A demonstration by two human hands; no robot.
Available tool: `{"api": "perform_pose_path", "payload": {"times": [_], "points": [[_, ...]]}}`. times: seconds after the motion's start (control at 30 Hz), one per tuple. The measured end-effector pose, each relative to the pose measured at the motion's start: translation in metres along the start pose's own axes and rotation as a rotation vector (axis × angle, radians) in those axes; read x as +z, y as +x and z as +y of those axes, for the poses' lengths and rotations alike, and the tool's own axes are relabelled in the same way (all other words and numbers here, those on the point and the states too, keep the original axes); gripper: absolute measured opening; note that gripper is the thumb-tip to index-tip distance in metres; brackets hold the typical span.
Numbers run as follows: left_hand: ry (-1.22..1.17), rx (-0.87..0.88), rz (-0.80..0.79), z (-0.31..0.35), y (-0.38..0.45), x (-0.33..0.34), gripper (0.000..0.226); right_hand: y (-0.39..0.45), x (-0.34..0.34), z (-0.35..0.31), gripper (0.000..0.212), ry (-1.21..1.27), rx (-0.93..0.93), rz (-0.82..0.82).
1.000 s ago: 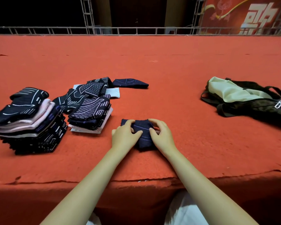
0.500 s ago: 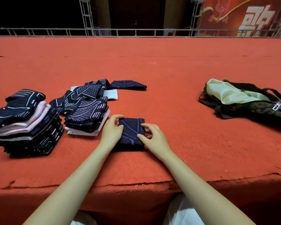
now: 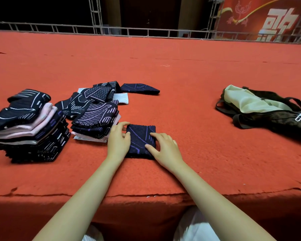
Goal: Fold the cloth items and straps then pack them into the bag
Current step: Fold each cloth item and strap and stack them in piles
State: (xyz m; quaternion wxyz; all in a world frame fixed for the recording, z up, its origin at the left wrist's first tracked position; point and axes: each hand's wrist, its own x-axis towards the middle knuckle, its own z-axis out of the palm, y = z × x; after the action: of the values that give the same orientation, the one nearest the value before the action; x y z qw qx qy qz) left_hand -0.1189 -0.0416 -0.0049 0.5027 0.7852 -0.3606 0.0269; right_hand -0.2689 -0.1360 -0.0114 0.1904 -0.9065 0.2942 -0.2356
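Observation:
A folded dark navy cloth (image 3: pixel 140 136) with purple lines lies flat on the red carpeted surface near its front edge. My left hand (image 3: pixel 118 141) rests along the cloth's left edge, thumb on top and index finger at the far left corner. The spread fingers of my right hand (image 3: pixel 163 148) press down on its right side. Far to the right lies the dark bag (image 3: pixel 274 117), unzipped, its pale lining showing and its straps loose around it.
A tall stack of folded dark and pink cloths (image 3: pixel 24 126) stands at the left. A shorter stack (image 3: pixel 96 120) sits just left of my left hand, with loose patterned cloths (image 3: pixel 94 95) and one navy cloth (image 3: pixel 140 88) behind it. A metal railing (image 3: pixel 146 33) bounds the far edge.
The cloth went from a small bunch under both hands to a flat folded square. My hands have moved apart to its left and right sides.

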Motion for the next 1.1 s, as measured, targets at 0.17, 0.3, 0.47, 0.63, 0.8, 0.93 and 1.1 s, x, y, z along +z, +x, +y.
{"api": "perform_pose_path", "payload": {"times": [0.17, 0.3, 0.47, 0.63, 0.8, 0.93, 1.1], "points": [[0.064, -0.083, -0.024, -0.002, -0.001, 0.005, 0.042, 0.014, -0.003, 0.001, 0.059, 0.069, 0.092, -0.061], [0.122, -0.048, -0.05, -0.001, -0.003, 0.006, 0.043, 0.032, -0.003, 0.0, 0.07, 0.091, 0.159, -0.108], [0.209, -0.039, -0.11, -0.001, -0.003, 0.006, 0.054, 0.035, 0.003, 0.0, 0.077, 0.063, 0.126, -0.055], [0.134, -0.009, -0.185, 0.0, -0.004, 0.002, 0.056, 0.029, 0.003, 0.004, 0.078, 0.497, 0.144, -0.012], [-0.08, 0.107, -0.153, 0.003, -0.008, 0.0, 0.06, 0.028, 0.001, 0.003, 0.068, 0.74, 0.122, 0.016], [-0.136, 0.143, -0.132, 0.004, -0.007, 0.0, 0.067, 0.031, 0.001, 0.003, 0.061, 0.766, 0.186, -0.017], [-0.226, 0.1, -0.057, 0.01, -0.011, -0.002, 0.082, 0.026, -0.007, -0.004, 0.03, 0.71, 0.149, -0.063]]}}
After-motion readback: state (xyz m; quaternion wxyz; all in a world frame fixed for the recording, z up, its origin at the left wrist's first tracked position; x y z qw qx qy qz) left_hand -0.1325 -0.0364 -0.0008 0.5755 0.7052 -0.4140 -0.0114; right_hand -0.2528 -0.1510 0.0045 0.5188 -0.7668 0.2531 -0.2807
